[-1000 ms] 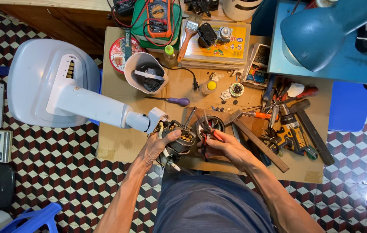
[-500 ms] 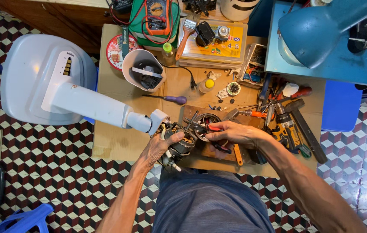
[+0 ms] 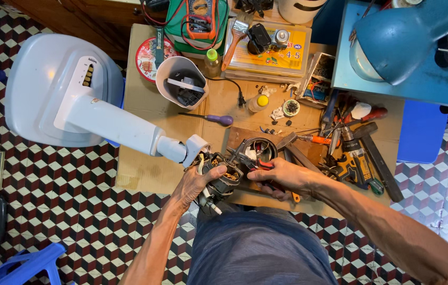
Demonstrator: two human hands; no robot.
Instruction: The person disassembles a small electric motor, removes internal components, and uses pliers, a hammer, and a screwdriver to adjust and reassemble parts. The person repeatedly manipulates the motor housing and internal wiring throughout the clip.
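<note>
At the near edge of the bench (image 3: 145, 174), a fan motor (image 3: 223, 179) with copper windings and loose wires sits right in front of the person, at the head end of a white pedestal fan (image 3: 71, 95) lying across the left side. Left hand (image 3: 197, 182) is wrapped around the motor from the left, fingers curled on its dark body, holding it steady. Right hand (image 3: 282, 177) is closed on a pair of red-handled pliers (image 3: 250, 161), the nose pointing left, in at the top of the motor, beside a dark round ring (image 3: 261, 148) lying just beyond. Farther out: a purple-handled screwdriver (image 3: 216, 119) lies just past the motor, a white cup-shaped housing (image 3: 181, 82) stands beyond that, and a small yellow-capped bottle (image 3: 258, 102) sits to its right. Over on the right, a heap of hand tools (image 3: 350, 153) crowds the bench. At the far edge, a multimeter (image 3: 200, 16) rests on a green case, and a blue desk lamp (image 3: 403, 37) hangs over the far right corner.
</note>
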